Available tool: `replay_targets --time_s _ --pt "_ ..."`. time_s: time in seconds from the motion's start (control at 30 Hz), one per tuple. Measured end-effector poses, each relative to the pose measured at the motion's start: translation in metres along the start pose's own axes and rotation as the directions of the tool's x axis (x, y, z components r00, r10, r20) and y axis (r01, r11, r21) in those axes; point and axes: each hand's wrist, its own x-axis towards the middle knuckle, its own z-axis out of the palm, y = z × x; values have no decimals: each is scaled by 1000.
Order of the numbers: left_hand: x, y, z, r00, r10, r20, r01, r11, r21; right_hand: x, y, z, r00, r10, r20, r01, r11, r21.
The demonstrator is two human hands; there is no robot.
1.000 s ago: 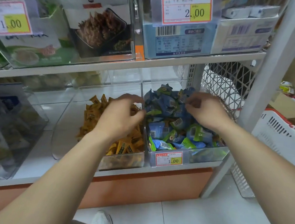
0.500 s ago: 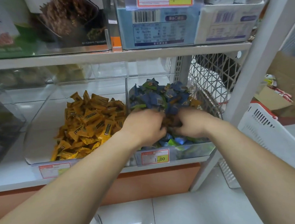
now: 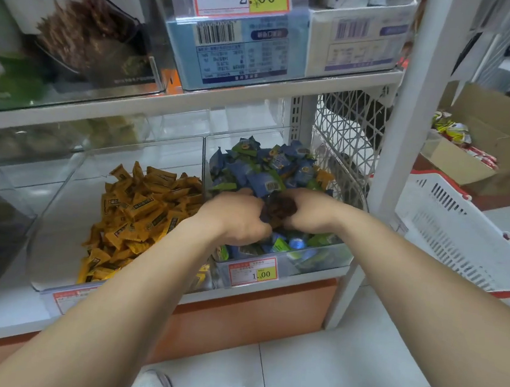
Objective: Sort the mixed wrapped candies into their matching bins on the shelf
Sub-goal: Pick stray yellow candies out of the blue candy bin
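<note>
Left hand [image 3: 239, 219] and right hand [image 3: 310, 212], fingers curled round seemingly brown-wrapped candies [image 3: 280, 211], reach into blue-candy bin [image 3: 339, 250], presumably culling strays.

1. Orange-wrapped candies [image 3: 141, 211] with dark printed labels, heaped loose toward the right side of the clear left bin [image 3: 59, 194] on the lower shelf [image 3: 6, 304].
2. Blue and green candies [image 3: 262, 169], piled high in the clear right bin [image 3: 319, 257], just beside the first.
3. Dark brown-wrapped candies [image 3: 280, 209], clutched between the left hand [image 3: 239, 219] and right hand [image 3: 310, 210] over the front of the blue-green pile.
</note>
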Motion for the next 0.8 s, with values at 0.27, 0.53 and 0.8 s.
replay_targets --time_s 0.27,0.53,0.8 --pt "2 1 3 997 2 74 2 998 -55 -8 10 -9 997 70 17 -71 995 68" --pt "-11 -1 0 981 143 -129 -164 971 -173 -16 10 -16 965 -26 -259 -1 994 -106" --pt "-43 -23 -18 842 17 -539 -153 966 -207 -8 0 -8 966 -68 -251 88 994 67"
